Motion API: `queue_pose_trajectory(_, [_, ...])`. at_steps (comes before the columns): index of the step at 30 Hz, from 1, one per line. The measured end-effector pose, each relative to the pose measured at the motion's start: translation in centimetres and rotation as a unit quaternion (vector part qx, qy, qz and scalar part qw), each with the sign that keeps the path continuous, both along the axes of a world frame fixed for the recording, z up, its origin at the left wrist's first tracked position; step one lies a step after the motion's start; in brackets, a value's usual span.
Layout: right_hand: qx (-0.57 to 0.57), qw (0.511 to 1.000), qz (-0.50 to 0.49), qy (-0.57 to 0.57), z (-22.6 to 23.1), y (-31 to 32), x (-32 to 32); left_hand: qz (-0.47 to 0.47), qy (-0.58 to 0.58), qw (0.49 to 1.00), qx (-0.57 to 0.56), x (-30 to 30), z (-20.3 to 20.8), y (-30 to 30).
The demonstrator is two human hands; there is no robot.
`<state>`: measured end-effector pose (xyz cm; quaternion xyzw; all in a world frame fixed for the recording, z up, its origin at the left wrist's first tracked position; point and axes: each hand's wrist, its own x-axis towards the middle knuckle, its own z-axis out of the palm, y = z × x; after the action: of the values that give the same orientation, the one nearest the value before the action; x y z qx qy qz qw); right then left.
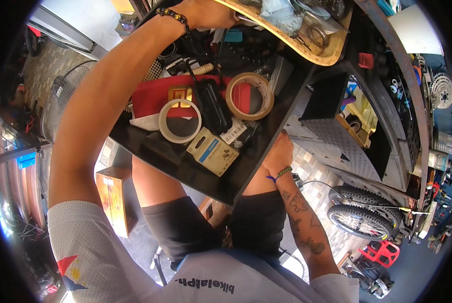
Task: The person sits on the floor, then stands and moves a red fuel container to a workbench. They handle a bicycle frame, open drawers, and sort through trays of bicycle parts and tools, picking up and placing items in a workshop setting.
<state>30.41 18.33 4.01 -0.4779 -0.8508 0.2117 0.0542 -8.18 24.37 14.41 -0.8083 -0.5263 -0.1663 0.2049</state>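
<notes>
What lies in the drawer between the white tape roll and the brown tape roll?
In the head view, a long black object lies between the white tape roll and the brown tape roll, on the red sheet.

Glossy black drawer (pixel 195 174), translucent plastic tape rolls (pixel 179 121)

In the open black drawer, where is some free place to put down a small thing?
The drawer is bare only along its near front strip, between the white tape roll, the cardboard packet and the front edge. The middle and back are crowded: the tan tape roll, a red sheet and dark tools. The right hand grips the drawer's right side.
</notes>
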Motion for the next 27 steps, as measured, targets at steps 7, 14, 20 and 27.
queue_pose_trajectory(7, [0.027,1.0,-0.01,0.008,-0.7,0.2,0.7,0.012,0.013,0.999,-0.039,-0.4,-0.7,0.5])
queue_pose_trajectory(14, [-0.006,0.999,-0.049,-0.002,-0.5,1.2,1.2,0.238,0.087,0.957,0.14,5.9,0.0,-4.0])
queue_pose_trajectory(20, [-0.035,0.996,-0.078,-0.003,-1.5,2.1,3.0,0.325,-0.112,0.936,-0.07,7.9,0.9,-5.7])
queue_pose_trajectory(27, [-0.034,0.997,-0.066,0.011,-1.6,2.5,3.4,0.148,0.058,0.987,0.01,-1.2,-4.6,-3.6])
